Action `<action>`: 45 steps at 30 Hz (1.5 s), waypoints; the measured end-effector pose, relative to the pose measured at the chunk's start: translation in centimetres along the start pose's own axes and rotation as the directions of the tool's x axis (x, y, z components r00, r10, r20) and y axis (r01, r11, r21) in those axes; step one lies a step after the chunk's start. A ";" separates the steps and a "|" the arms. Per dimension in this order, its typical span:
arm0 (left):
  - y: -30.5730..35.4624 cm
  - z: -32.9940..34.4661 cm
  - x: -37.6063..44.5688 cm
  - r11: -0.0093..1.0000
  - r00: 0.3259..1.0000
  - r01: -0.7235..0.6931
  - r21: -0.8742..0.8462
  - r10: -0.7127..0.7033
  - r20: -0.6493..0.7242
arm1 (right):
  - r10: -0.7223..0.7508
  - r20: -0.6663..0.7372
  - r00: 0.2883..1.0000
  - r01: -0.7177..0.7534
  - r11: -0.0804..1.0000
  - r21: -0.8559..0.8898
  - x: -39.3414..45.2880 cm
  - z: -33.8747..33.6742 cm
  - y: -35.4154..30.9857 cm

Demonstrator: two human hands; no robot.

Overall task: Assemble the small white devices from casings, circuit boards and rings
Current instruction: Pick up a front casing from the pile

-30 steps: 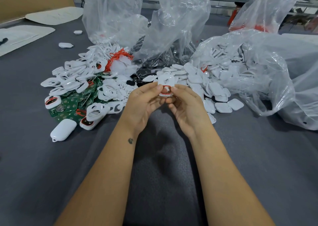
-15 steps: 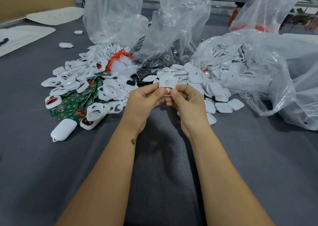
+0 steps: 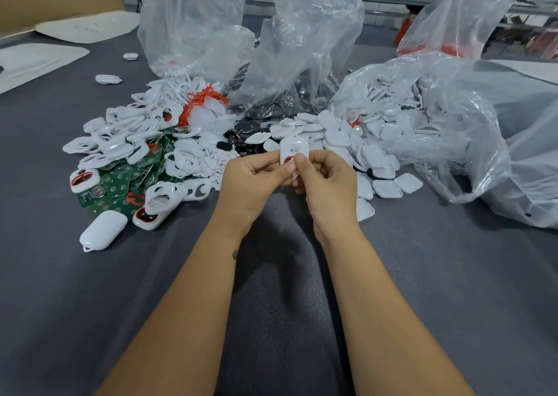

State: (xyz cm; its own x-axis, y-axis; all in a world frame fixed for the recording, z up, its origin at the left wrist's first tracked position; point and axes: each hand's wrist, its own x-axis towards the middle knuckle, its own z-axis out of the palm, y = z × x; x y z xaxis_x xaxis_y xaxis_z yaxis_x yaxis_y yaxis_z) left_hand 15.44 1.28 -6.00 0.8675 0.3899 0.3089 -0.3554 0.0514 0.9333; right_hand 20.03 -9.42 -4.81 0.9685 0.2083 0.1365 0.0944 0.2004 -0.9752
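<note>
One piece in hand: a small white rounded-rectangular plastic casing (image 3: pixel 294 151) with a red ring (image 3: pixel 288 159) showing at its lower opening, held upright above the grey cloth-covered table (image 3: pixel 90 305), just in front of the parts heap.
Left hand: the left hand (image 3: pixel 252 181) pinches the casing's lower left edge, fingers curled.
Right hand: the right hand (image 3: pixel 327 181) pinches the lower right edge, thumb over the ring.
Handling: probably light, stiff and smooth, so slippery; thin walls could flex or crack under hard pressure. The rim edges look the safest hold, clear of the opening.
Ring: likely soft and springy, apt to pop out.
Nearby stock: green circuit boards (image 3: pixel 117 184) to the left, loose white casing halves (image 3: pixel 332 137) just beyond, clear plastic bags (image 3: pixel 453 118) behind.
</note>
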 end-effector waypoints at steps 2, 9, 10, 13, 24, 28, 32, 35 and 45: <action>0.1 0.0 -0.1 1.000 0.999 -0.013 0.001 0.013 0.053 | 0.013 -0.033 0.999 -0.013 1.000 0.004 0.0 0.1 0.0; 0.6 0.2 -0.3 0.995 0.999 0.041 -0.095 -0.040 0.004 | 0.072 0.120 0.990 -0.094 0.977 0.191 0.2 -0.3 -0.6; 0.7 0.1 -0.3 0.991 0.999 0.050 -0.124 -0.050 0.004 | 0.098 0.156 0.983 -0.138 0.952 0.272 0.3 -0.3 -0.7; 1.1 -0.2 -0.2 0.976 0.996 0.088 -0.200 -0.083 0.033 | 0.122 0.294 0.948 -0.246 0.868 0.432 0.4 -0.8 -1.2; 2.0 -0.9 -0.5 0.869 0.943 0.197 -0.453 -0.042 0.330 | 0.018 0.556 0.831 -0.380 0.749 0.543 -0.4 -1.1 -2.0; 2.1 -0.7 -0.5 0.864 0.935 0.197 -0.462 -0.025 0.353 | 0.021 0.563 0.826 -0.391 0.741 0.546 -0.5 -1.1 -2.1; 2.2 -0.7 -0.6 0.869 0.931 0.193 -0.456 -0.015 0.364 | 0.036 0.559 0.828 -0.405 0.728 0.553 -0.5 -1.2 -2.2; 2.2 -0.7 -0.6 0.878 0.932 0.185 -0.441 -0.013 0.363 | 0.030 0.565 0.824 -0.402 0.734 0.547 -0.5 -1.3 -2.4; 1.6 -0.8 -0.2 0.896 0.962 0.139 -0.421 -0.022 0.271 | 0.021 0.504 0.864 -0.325 0.787 0.525 -0.2 -1.2 -2.3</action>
State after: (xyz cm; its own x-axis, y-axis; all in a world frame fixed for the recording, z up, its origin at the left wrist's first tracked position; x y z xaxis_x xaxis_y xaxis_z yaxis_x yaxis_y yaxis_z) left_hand 14.44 1.99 -4.70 0.9370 0.1246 0.3264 -0.3443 0.4878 0.8022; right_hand 19.87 -11.09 -2.80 0.7225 0.6662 0.1850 -0.3619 0.5923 -0.7199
